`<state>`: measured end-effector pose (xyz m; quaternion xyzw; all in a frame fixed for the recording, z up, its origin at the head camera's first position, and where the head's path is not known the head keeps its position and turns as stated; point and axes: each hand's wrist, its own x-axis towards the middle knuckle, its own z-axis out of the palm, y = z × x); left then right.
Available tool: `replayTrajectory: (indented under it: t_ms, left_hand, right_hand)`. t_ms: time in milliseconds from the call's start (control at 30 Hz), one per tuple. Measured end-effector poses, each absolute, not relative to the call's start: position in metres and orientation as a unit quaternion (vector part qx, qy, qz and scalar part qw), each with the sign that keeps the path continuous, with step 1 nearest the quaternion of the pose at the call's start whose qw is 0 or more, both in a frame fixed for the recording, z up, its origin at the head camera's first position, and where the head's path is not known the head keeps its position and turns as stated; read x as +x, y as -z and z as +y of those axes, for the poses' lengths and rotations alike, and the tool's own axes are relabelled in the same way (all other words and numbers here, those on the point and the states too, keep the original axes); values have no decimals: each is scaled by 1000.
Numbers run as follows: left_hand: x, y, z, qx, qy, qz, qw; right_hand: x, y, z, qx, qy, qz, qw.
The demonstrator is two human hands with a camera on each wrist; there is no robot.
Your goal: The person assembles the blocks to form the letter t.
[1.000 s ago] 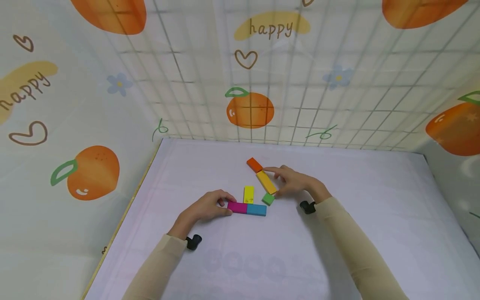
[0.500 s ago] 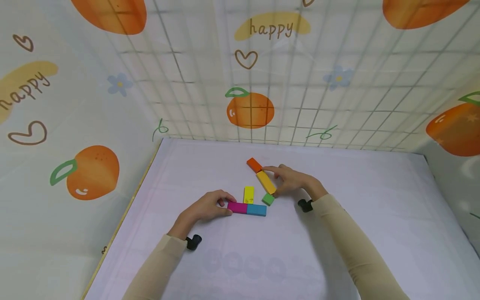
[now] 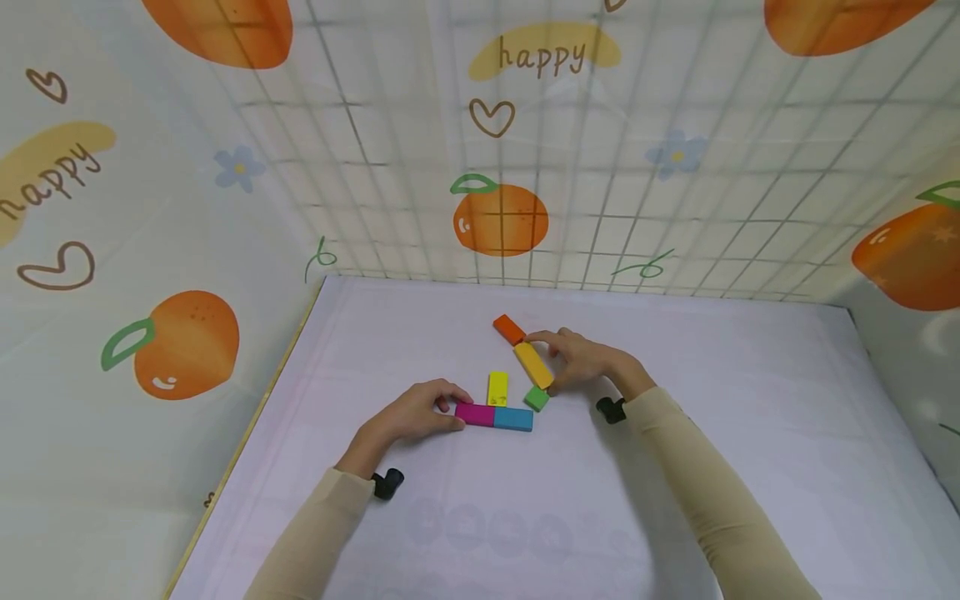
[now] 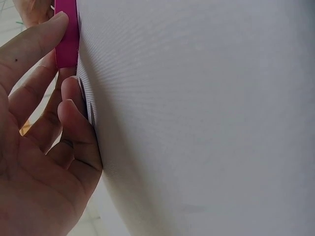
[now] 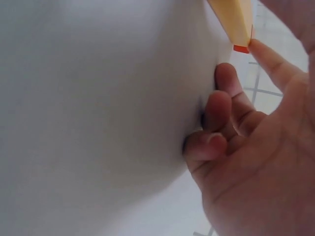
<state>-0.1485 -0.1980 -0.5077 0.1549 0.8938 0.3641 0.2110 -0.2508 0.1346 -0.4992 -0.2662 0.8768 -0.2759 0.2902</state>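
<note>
My left hand (image 3: 411, 414) pinches the left end of a magenta block (image 3: 475, 415) between thumb and forefinger; its other fingers curl against the table in the left wrist view. End to end with the magenta block lies a blue block (image 3: 513, 419). At the upper right, my right hand (image 3: 588, 358) holds a slanted amber block (image 3: 533, 365) lengthwise, forefinger at the far end and thumb at the near end. An orange-red block (image 3: 508, 328) continues the slant beyond it. A small green block (image 3: 537, 398) sits at its near end, by the thumb.
A bright yellow block (image 3: 497, 387) stands lengthwise behind the magenta and blue row. White cloth covers the table (image 3: 450, 517). Printed curtains (image 3: 570, 167) with oranges rise behind and at both sides. Small black cameras (image 3: 387, 484) are worn at the wrists.
My right wrist has shifted slightly left, and the amber block has moved by a tiny amount between its fingers. The left hand and the other blocks stay put.
</note>
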Motion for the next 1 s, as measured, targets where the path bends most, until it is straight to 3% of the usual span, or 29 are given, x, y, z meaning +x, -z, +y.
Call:
replayTrajectory:
  t_ms: [467,1000]
  left_hand:
    - [-147,506,-197,155,-366,893,211]
    - [-147,506,-198,163,-369,891,208]
  right_hand:
    - [-250,498,135,-284,291,871,274]
    - [-240,493,153,-245,320,884,238]
